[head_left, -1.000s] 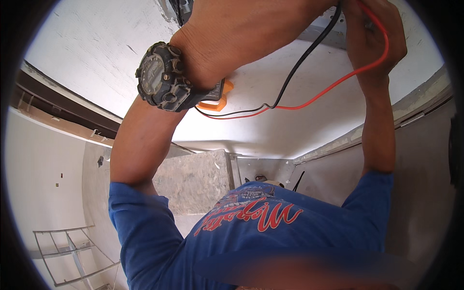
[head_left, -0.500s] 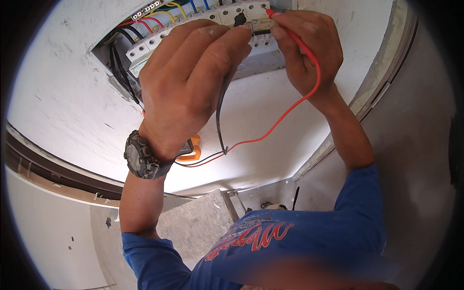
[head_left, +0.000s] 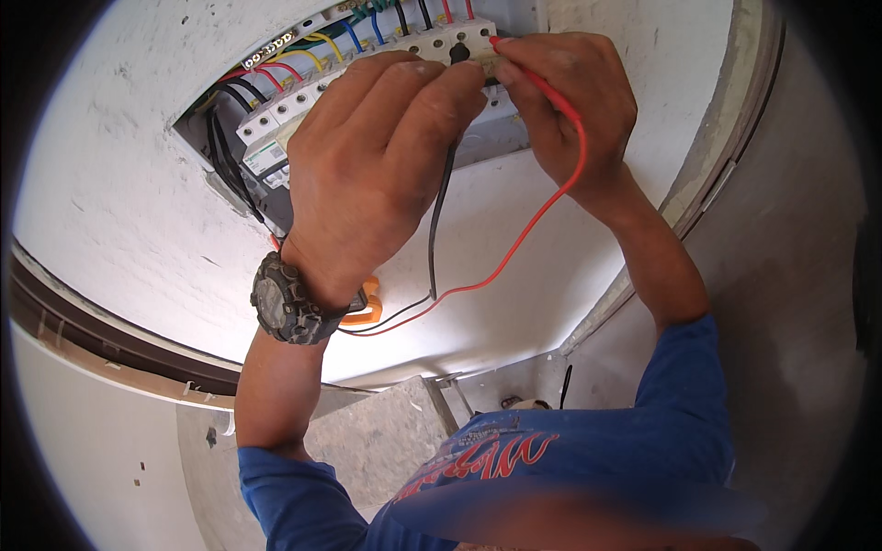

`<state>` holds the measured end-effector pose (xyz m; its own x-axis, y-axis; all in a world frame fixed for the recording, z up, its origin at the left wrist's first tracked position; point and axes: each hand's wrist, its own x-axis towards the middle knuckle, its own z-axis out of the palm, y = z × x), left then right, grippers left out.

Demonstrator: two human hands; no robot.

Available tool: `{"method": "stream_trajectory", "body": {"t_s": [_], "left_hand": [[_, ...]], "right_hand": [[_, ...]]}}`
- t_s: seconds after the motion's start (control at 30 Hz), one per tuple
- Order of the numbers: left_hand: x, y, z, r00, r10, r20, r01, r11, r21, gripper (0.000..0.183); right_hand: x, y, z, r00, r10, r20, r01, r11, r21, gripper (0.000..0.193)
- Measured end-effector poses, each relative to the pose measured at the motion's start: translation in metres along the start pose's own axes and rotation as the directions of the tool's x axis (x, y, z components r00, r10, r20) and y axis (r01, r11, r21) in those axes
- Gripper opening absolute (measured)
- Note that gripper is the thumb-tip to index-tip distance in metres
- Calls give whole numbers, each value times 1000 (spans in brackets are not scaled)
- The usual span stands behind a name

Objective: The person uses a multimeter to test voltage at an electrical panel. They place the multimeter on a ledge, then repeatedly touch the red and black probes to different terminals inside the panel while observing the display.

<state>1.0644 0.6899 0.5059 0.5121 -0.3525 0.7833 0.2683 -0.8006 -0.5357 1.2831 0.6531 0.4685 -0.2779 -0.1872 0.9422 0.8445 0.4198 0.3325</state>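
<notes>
My left hand (head_left: 372, 156) is closed round a black test probe (head_left: 458, 52), its tip up against the face of a row of white circuit breakers (head_left: 280, 110). From under that hand hangs the probe's black lead (head_left: 438, 216). My right hand (head_left: 583, 106) pinches a red test probe (head_left: 542, 84) at the right end of the breaker row; whether its tip touches a terminal I cannot make out. The red lead (head_left: 528, 234) loops down beside the black one. Partly hidden behind my left wrist is an orange and dark clamp meter (head_left: 367, 303), where both leads run.
Red, black, yellow and blue wires (head_left: 344, 37) enter the breakers from above, near a brass terminal bar (head_left: 269, 52). The box is recessed in a white wall (head_left: 119, 165). Black cables (head_left: 225, 151) droop at its left side. A dark watch (head_left: 285, 298) circles my left wrist.
The breaker row sits slightly lower in view, and more of the wires above it shows. Both hands keep their probes; the right hand appears a little farther left and lower.
</notes>
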Motion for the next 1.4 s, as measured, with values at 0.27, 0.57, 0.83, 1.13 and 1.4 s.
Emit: {"method": "stream_trajectory", "body": {"t_s": [0.27,0.57,0.83,1.13,1.4], "left_hand": [[8,0,1,1000,-14,4,14,999,40,34],[-33,-6,-5,1000,3,28,-3,1000,-9,29],[-47,-15,-34,988,44,-145,-41,999,22,29],[-152,50,-142,910,-399,-115,396,917,-48,39],[-216,36,-202,838,-535,-105,545,821,169,38]], "right_hand": [[9,4,2,1000,-7,0,7,1000,-2,20],[-14,-23,26,997,71,22,-72,995,65,15],[0,-56,33,992,112,65,-115,992,51,15],[0,-117,27,996,44,74,-59,973,223,24],[49,-192,84,979,-183,92,147,941,304,33]]}}
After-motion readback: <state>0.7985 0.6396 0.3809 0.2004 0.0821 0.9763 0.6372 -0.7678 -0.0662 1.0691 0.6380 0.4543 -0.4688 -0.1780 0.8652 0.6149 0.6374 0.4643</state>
